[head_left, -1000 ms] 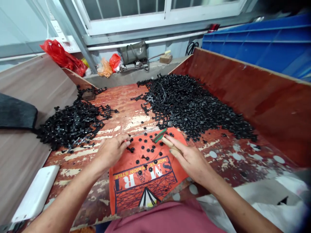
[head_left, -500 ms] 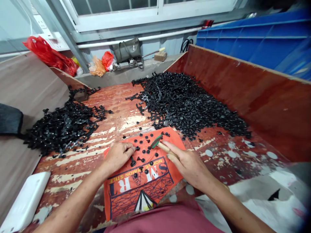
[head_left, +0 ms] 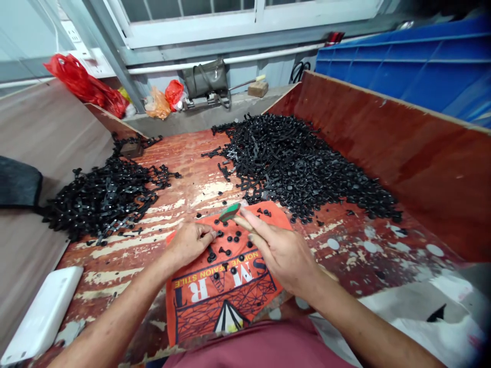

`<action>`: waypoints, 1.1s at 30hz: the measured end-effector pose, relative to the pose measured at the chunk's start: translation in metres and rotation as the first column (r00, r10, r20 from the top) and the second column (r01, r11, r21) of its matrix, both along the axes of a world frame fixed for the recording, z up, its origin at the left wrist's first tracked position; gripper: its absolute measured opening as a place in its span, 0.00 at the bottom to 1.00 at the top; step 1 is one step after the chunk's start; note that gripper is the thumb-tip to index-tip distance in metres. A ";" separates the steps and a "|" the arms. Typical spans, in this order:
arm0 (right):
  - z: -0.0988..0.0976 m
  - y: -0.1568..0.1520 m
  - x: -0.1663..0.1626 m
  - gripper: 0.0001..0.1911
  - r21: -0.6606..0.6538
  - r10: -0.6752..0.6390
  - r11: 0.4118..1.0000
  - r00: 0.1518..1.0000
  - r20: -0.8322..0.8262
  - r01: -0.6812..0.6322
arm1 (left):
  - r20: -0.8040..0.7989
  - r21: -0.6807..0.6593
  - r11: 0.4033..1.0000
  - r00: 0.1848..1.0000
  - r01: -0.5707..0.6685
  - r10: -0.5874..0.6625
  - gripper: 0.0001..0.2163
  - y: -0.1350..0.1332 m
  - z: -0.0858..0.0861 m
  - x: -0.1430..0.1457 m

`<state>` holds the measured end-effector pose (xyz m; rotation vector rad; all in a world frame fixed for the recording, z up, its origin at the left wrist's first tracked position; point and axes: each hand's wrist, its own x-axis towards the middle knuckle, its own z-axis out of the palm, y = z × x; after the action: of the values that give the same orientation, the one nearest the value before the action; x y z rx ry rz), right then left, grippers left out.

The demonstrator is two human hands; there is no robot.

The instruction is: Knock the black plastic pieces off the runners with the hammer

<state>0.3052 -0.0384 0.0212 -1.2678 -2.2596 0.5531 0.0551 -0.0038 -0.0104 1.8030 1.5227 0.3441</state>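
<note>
My right hand (head_left: 286,250) is wrapped round the wooden handle of a hammer (head_left: 230,211) with a green and dark head, raised over the orange printed cloth (head_left: 192,322). My left hand (head_left: 192,242) rests at the cloth's left side, thumb and forefinger pinched together against a small black round-headed part (head_left: 220,233). Several similar black pieces lie scattered on the cloth, some under the hammer head. Just below my left fingertips, a black stud-like piece (head_left: 211,254) lies on the cloth.
A large heap of black parts (head_left: 284,158) sits at the back right, another pile (head_left: 103,199) at the left. Wooden boards (head_left: 383,153) wall the bench. A white case (head_left: 44,314) lies front left; a blue crate (head_left: 402,66) stands behind the right board.
My right hand has moved left and lifted, bringing the hammer head toward the upper middle of the cloth. My left hand keeps its pinch in nearly the same spot.
</note>
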 end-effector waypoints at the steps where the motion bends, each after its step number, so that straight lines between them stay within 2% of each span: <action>1: -0.001 0.000 -0.003 0.27 -0.001 0.005 1.000 0.999 0.034 -0.005 | -0.001 0.007 1.000 1.000 -0.007 0.007 0.17 -0.001 0.001 0.001; 5: -0.007 0.002 -0.008 0.27 -0.033 0.028 0.999 0.966 0.256 -0.020 | 0.000 0.044 0.998 0.999 -0.051 0.051 0.18 -0.005 0.004 0.003; 9: -0.007 0.004 -0.011 0.27 0.020 0.002 1.000 0.976 0.218 -0.007 | 0.006 0.084 0.996 0.999 -0.037 0.037 0.18 -0.008 0.001 0.005; 12: -0.007 0.008 -0.014 0.26 -0.030 0.030 0.999 0.932 0.361 -0.021 | -0.021 0.109 0.994 0.999 -0.028 0.030 0.18 -0.008 -0.005 0.003; 14: -0.005 0.012 -0.012 0.26 -0.035 0.025 0.999 0.925 0.380 -0.013 | -0.019 0.114 0.993 0.999 -0.038 0.040 0.19 -0.009 -0.007 0.001; 16: 0.000 0.017 -0.008 0.26 -0.017 -0.008 1.000 0.966 0.260 0.013 | 0.004 0.089 0.994 0.998 -0.056 0.056 0.18 -0.009 -0.006 -0.001; 18: 0.006 0.021 -0.004 0.25 -0.019 -0.066 0.998 0.995 0.069 0.067 | 0.042 0.057 0.997 0.998 -0.054 0.051 0.17 -0.010 -0.001 0.000; 20: 0.008 0.025 -0.005 0.20 -0.083 -0.109 0.991 0.991 -0.082 0.102 | 0.080 0.078 0.996 0.996 -0.038 0.031 0.14 -0.010 0.008 0.004; 22: 0.006 0.029 -0.012 0.12 -0.210 -0.093 0.976 0.976 -0.199 0.050 | 0.113 0.144 0.989 0.993 -0.036 0.020 0.10 -0.010 0.018 0.012; 24: 0.001 0.031 -0.021 0.07 -0.373 -0.075 0.925 0.924 -0.375 -0.076 | 0.134 0.202 0.979 0.991 -0.040 0.013 0.09 -0.010 0.029 0.019; 27: -0.004 0.033 -0.030 0.07 -0.537 -0.206 0.817 0.764 -0.611 -0.209 | 0.100 0.343 0.936 0.994 -0.074 0.042 0.09 -0.014 0.041 0.023; 29: -0.002 0.033 -0.029 0.08 -0.577 -0.306 0.793 0.693 -0.653 -0.195 | 0.083 0.470 0.864 0.983 -0.183 0.163 0.12 -0.019 0.047 0.020; 30: 0.001 0.032 -0.028 0.08 -0.581 -0.334 0.796 0.678 -0.655 -0.169 | 0.111 0.487 0.830 0.962 -0.272 0.250 0.14 -0.023 0.049 0.017; 31: 0.003 0.032 -0.026 0.08 -0.576 -0.347 0.804 0.671 -0.656 -0.147 | 0.169 0.440 0.818 0.929 -0.371 0.330 0.17 -0.027 0.050 0.016; 32: 0.006 0.030 -0.024 0.08 -0.567 -0.346 0.813 0.671 -0.656 -0.134 | 0.248 0.319 0.828 0.884 -0.462 0.397 0.19 -0.031 0.051 0.015; 33: 0.008 0.028 -0.023 0.07 -0.554 -0.338 0.823 0.675 -0.656 -0.126 | 0.334 0.140 0.844 0.827 -0.519 0.453 0.21 -0.035 0.051 0.016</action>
<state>0.2823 -0.0099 0.0288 -1.1125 -1.3381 1.4718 0.0710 -0.0385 0.0403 1.4092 1.7684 1.0259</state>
